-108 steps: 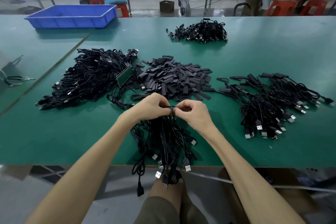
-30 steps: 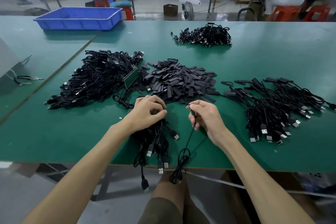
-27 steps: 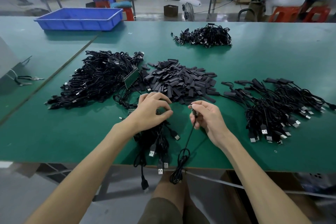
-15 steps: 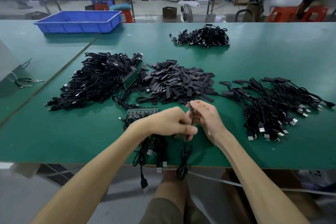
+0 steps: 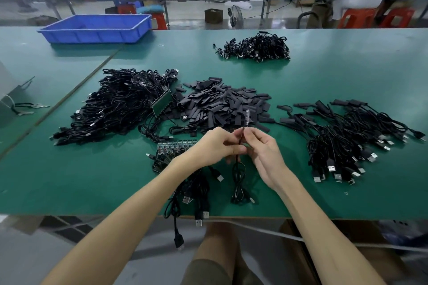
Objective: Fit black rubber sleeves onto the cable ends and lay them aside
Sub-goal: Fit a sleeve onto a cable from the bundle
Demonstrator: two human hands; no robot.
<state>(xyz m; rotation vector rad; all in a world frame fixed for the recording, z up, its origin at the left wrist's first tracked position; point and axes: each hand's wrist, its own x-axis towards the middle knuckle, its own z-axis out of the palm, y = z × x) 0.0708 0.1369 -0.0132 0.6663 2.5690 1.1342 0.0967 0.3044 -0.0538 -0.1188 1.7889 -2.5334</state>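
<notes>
Both hands were together just above the near middle of the green bench (image 5: pixel 69 180), and both were clamped on one thin black cable (image 5: pixel 241 131). The left hand (image 5: pixel 217 146) had its fingers curled and pinched the cable lower down. The right hand (image 5: pixel 266 152) was close against it, almost touching, with thumb and fingertips pinching the same cable a little higher. The cable's bare end (image 5: pixel 247 118) stood up past the fingers, tilted slightly to the right, with no sleeve on it. The rest of the cable hung below the hands in a loose coil (image 5: pixel 238 183) that rested on the bench near its front edge. The heap of black rubber sleeves (image 5: pixel 222 104) lay just beyond the hands, near the raised end but apart from it. A big tangle of cables (image 5: pixel 120 109) sprawled to the left of the heap. Cables with sleeves fitted (image 5: pixel 347 136) were spread out to the right, well clear of the hands. A small bundle of cables (image 5: pixel 192 190) lay under the left forearm and trailed over the bench edge, and a green circuit-board strip (image 5: pixel 176 148) lay beside that wrist. Farther back were another small pile of cables (image 5: pixel 254 48) and a blue tray (image 5: pixel 97 28).
</notes>
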